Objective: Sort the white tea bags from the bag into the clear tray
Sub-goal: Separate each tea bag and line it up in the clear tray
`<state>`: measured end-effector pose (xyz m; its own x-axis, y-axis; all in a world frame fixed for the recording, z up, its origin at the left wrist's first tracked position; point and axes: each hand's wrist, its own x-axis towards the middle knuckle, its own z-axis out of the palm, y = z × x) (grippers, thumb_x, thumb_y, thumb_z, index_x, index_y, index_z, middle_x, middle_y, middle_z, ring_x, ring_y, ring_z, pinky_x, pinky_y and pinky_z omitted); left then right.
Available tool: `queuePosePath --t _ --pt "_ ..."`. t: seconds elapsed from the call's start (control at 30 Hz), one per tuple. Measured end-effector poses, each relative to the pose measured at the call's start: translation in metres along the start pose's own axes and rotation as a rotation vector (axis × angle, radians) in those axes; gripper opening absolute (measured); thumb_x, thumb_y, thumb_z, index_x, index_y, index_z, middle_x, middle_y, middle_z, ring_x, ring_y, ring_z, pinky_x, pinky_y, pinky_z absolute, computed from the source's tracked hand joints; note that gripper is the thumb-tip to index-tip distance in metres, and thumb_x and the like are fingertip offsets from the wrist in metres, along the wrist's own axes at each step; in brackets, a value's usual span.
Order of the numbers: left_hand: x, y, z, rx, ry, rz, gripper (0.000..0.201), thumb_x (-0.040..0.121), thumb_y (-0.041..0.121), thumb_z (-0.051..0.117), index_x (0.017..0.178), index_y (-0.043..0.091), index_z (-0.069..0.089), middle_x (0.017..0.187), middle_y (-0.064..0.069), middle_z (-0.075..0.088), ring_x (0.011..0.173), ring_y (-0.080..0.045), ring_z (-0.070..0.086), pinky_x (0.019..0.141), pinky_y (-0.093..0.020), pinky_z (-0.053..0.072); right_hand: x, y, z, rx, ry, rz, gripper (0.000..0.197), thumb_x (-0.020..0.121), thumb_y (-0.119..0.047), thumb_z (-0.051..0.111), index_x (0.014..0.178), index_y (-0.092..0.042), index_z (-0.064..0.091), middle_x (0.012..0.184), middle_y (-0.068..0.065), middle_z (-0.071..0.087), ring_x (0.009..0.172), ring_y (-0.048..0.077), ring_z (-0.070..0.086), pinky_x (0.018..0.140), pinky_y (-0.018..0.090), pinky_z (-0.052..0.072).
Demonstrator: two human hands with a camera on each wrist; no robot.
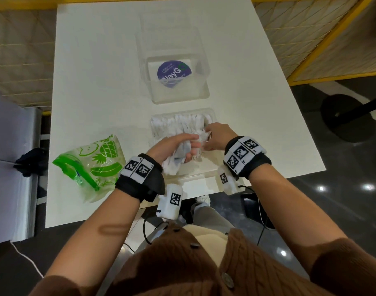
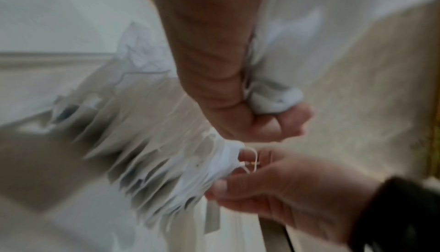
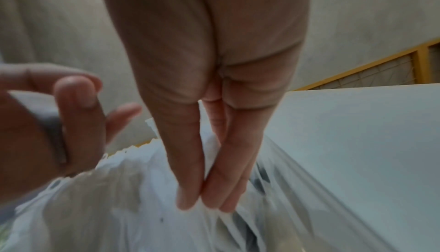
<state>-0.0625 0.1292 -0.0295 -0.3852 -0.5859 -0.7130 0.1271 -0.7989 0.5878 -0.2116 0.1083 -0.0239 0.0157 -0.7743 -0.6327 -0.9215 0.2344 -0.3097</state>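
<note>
Clutching a bunch of tea bags (image 1: 178, 153), the left hand (image 1: 172, 146) hovers over the clear tray (image 1: 212, 116). The right hand (image 1: 218, 133) pinches one bag there.

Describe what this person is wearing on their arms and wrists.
Brown cable-knit sleeves are pushed up, forearms bare. Each wrist has a black band with square black-and-white code tags, plus a white box bearing another tag hanging below. Thin black cables trail off.

My left hand (image 1: 174, 146) is covering the near tea bags (image 1: 178, 127), so I am not seeing how many I am holding. Both wrist views are blurring; my right fingers (image 3: 188, 180) are hiding what they are pinching in the clear tray (image 1: 212, 116).
</note>
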Motion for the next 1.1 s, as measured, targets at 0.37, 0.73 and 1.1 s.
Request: queuePosePath --t 0.37,0.73,1.1 --pt "-0.01 0.011 0.0 -0.601 -0.076 0.176 0.02 0.091 0.01 0.044 0.1 0.004 0.06 0.101 -0.015 0.063 0.085 -0.027 0.069 0.081 -0.039 0.057 -0.007 0.026 -0.015 0.264 0.07 0.035 0.037 0.079 0.003 0.062 0.11 -0.011 0.048 0.107 0.018 0.061 0.08 0.026 0.066 0.082 0.037 0.056" --pt "-0.021 0.016 0.0 -0.387 -0.217 0.185 0.062 0.088 0.069 0.031 0.115 0.022 0.062 0.116 -0.006 0.056 0.095 -0.02 0.061 0.066 -0.03 0.055 -0.048 -0.042 -0.041 0.385 0.327 -0.635 0.021 0.091 -0.016 0.055 0.112 -0.015 0.059 0.104 -0.003 0.061 0.088 0.004 0.054 0.068 0.003 0.039" --pt "-0.051 0.016 -0.029 -0.1 -0.173 0.339 0.057 0.082 0.068 0.043 0.112 0.023 0.058 0.094 -0.007 0.068 0.08 -0.023 0.065 0.061 -0.03 0.053 -0.033 -0.075 -0.044 0.22 0.022 -0.682 0.019 0.08 -0.007 0.065 0.097 -0.015 0.062 0.084 0.003 0.062 0.074 0.014 0.056 0.075 0.032 0.048"
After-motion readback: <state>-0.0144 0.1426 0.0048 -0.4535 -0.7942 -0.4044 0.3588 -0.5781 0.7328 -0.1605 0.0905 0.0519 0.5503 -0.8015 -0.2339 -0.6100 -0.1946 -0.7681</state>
